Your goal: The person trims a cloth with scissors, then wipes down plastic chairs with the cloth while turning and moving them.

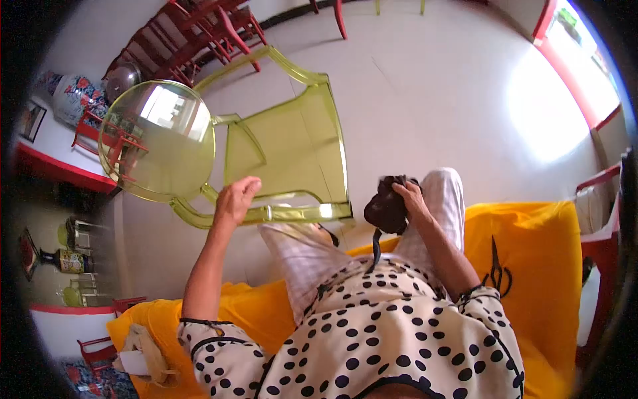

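Note:
My right hand (pixel 413 199) grips a crumpled dark brown bundle (pixel 387 207) above my right knee, and a dark strap hangs from it toward my lap. My left hand (pixel 236 198) is raised over the near edge of a transparent yellow-green chair (pixel 286 143). Its fingers are curled together; whether they hold something small cannot be made out. Black scissors (pixel 497 269) lie on the yellow cloth (pixel 538 246) to my right.
The chair's round transparent panel (pixel 158 141) stands at the left. Farther left is a patterned vase (pixel 80 100). Red wooden furniture (pixel 193 33) is at the back. A beige bag (pixel 147 356) lies on the cloth at lower left.

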`<state>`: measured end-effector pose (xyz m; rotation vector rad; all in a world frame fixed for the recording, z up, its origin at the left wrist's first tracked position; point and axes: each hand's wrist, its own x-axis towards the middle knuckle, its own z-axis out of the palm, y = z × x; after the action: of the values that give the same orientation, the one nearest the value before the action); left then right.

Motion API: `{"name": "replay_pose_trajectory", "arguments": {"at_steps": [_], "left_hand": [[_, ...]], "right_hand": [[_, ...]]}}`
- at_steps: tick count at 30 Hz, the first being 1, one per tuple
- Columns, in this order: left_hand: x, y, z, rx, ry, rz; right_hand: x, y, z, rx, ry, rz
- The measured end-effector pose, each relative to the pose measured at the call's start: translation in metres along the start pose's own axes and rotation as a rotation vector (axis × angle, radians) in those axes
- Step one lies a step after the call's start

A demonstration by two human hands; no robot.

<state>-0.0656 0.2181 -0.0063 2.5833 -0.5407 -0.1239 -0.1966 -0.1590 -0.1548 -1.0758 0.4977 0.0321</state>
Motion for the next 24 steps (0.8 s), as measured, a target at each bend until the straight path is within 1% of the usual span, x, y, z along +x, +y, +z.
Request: {"name": "replay_pose_trajectory", "arguments": {"at_steps": [2, 3, 5, 9, 13, 15, 17, 19, 20, 22, 23, 24], "left_hand": [[0.0, 0.009, -0.005, 0.016, -0.071, -0.056], [-0.001, 0.013, -0.007, 0.024, -0.111, -0.086], [-0.001, 0.015, -0.009, 0.009, -0.096, -0.078], [-0.004, 0.016, -0.011, 0.004, -0.029, -0.054], [-0.004, 0.015, -0.01, 0.01, 0.019, -0.022], [-0.003, 0.013, -0.01, 0.03, 0.02, 0.007], [-0.002, 0.02, -0.016, 0.006, 0.01, 0.019], [-0.001, 0.018, -0.019, 0.078, -0.069, 0.002], [-0.001, 0.018, -0.019, 0.037, -0.089, -0.04], [-0.001, 0.018, -0.019, 0.015, -0.095, -0.025], [0.0, 0.018, -0.02, 0.007, -0.098, -0.019], [0.002, 0.02, -0.022, 0.019, -0.098, -0.028]], "right_hand": [[0.01, -0.014, 0.011, 0.02, -0.035, -0.049], [0.016, -0.025, 0.019, -0.025, -0.046, -0.04], [0.024, -0.048, 0.038, -0.113, -0.057, -0.02], [0.067, -0.084, 0.077, -0.251, -0.193, -0.167], [0.126, -0.14, 0.148, -0.306, -0.337, -0.352], [0.153, -0.176, 0.196, -0.37, -0.339, -0.489], [0.177, -0.215, 0.25, -0.572, -0.243, -0.645], [0.223, -0.239, 0.303, -0.755, -0.183, -0.911], [0.239, -0.25, 0.33, -0.793, -0.219, -0.985], [0.276, -0.258, 0.384, -0.896, -0.265, -1.142], [0.294, -0.251, 0.409, -0.886, -0.309, -1.162], [0.313, -0.241, 0.435, -0.996, -0.339, -1.198]]}}
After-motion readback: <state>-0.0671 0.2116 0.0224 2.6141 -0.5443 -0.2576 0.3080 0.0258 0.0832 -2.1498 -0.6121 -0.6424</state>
